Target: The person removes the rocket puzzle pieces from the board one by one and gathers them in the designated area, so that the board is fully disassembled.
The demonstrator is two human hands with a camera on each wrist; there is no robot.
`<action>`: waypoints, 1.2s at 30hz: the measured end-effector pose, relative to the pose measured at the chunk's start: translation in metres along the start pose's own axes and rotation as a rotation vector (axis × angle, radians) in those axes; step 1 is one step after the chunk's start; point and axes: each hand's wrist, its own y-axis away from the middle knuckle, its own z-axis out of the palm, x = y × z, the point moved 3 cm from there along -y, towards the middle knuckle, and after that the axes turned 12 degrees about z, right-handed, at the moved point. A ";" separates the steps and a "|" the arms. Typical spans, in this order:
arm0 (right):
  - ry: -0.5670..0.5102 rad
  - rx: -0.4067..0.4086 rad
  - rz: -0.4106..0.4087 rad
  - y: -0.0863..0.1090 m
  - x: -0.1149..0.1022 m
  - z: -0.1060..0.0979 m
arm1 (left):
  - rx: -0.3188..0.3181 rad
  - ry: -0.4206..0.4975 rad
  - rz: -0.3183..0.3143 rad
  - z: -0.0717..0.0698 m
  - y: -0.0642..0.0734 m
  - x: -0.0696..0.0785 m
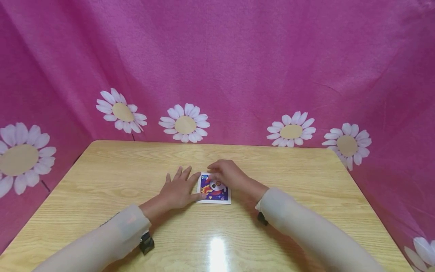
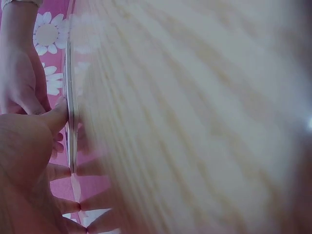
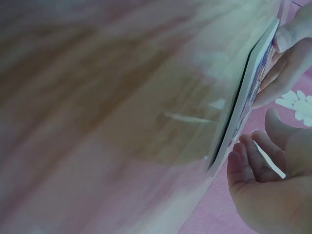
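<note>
Item: one picture board (image 1: 215, 192), roughly square, white-bordered, printed in purple, red and orange with stars; located just below the centre of the head frame, lying on a wood-grain bench (image 1: 102, 170). Left grip (image 1: 178, 192): spread wide, four fingers extended, fingertips meeting the bench in the left wrist view, thumb (image 1: 200, 197) laid on the board's lower left border; nothing enclosed. Right grip (image 1: 232, 175): fingers loosely bent over the board's upper right part; whether anything was pinched could not be told, a thin white streak between the fingers in the right wrist view staying unidentified. Hazards, by judgement: (1) slippage, the bench being glossy enough to mirror the fingers and to show a glare patch (image 1: 217, 253) at bottom centre; a sideways push from the right could have skated the board or swung it round the thumb. (2) Weak anchorage, the left thumb seeming to bear on one border only, so the far upper right corner could have tipped or lifted under uneven pressure. (3) Obstruction, the right grip covering part of the print from above, which could have led to a misplaced touch. (4) Crowding, both grips working close together over a small face, with a bump possible.
</note>
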 end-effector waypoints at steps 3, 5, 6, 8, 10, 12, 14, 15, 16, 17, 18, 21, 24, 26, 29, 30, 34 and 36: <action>-0.038 -0.010 0.040 -0.003 0.001 0.001 | -0.003 0.000 -0.003 0.001 -0.001 -0.001; -0.050 -0.026 0.059 -0.006 0.002 0.002 | 0.000 0.000 -0.002 0.001 -0.001 0.000; -0.049 -0.031 0.060 -0.008 0.002 0.002 | 0.001 0.000 -0.002 0.000 -0.001 0.000; -0.062 -0.047 0.070 -0.011 0.003 0.003 | 0.001 0.000 -0.002 0.000 -0.001 0.000; -0.083 -0.069 0.084 -0.015 0.004 0.003 | 0.000 0.003 -0.004 -0.001 0.000 0.001; -0.096 -0.085 0.094 -0.018 0.005 0.002 | -0.002 0.006 -0.008 -0.001 0.000 0.001; -0.108 -0.103 0.106 -0.022 0.005 0.002 | -0.004 0.009 -0.010 -0.002 0.001 0.002; -0.108 -0.109 0.110 -0.023 0.005 0.002 | -0.003 0.009 -0.009 -0.002 0.001 0.002; -0.104 -0.114 0.108 -0.025 0.005 0.001 | -0.005 0.010 -0.010 -0.003 0.001 0.002; -0.095 -0.116 0.104 -0.026 0.004 0.001 | -0.003 0.009 -0.008 -0.003 0.001 0.002; -0.093 -0.123 0.103 -0.028 0.004 0.001 | -0.002 0.010 -0.005 -0.003 0.001 0.002; -0.081 -0.142 0.099 -0.031 0.004 0.002 | 0.000 0.010 0.002 -0.003 0.001 0.003; -0.071 -0.168 0.106 -0.034 0.003 0.002 | 0.001 0.002 0.005 -0.003 0.000 0.002; -0.060 -0.176 0.115 -0.036 0.003 0.002 | 0.002 -0.003 0.006 -0.003 0.000 0.002; -0.051 -0.186 0.127 -0.037 0.002 0.001 | 0.001 -0.007 0.001 -0.002 -0.001 0.002; -0.048 -0.186 0.129 -0.038 0.002 0.002 | 0.001 -0.011 -0.001 -0.002 -0.001 0.003; -0.058 -0.184 0.133 -0.037 0.003 0.003 | 0.003 -0.036 -0.005 0.000 0.002 0.004; -0.066 -0.182 0.129 -0.038 0.003 0.004 | 0.004 -0.056 0.005 0.002 0.005 0.007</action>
